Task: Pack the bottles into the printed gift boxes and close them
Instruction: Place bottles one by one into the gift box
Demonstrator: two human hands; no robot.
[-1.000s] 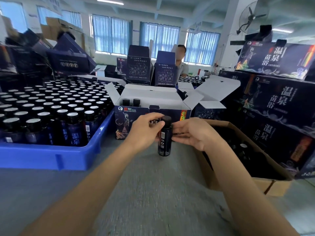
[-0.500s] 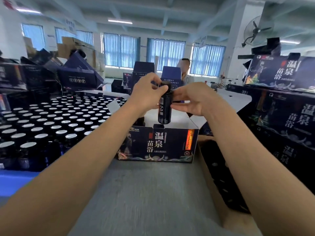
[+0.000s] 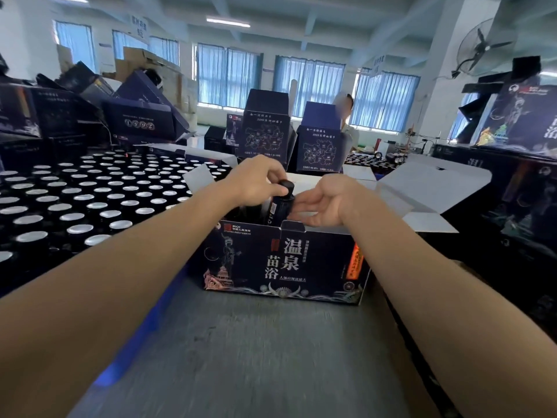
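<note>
bottle [image 3: 279, 207] between left hand [image 3: 256, 180], right hand [image 3: 327, 203]

gift box [image 3: 280, 260]: navy, white script, orange strip | bottle [image 3: 278, 206]: dark blue, black cap

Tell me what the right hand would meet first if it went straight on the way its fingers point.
The bottle. The right hand points its fingers left at the bottle's side, above the open box. They look to be touching it or nearly so, though depth is unclear.
</note>
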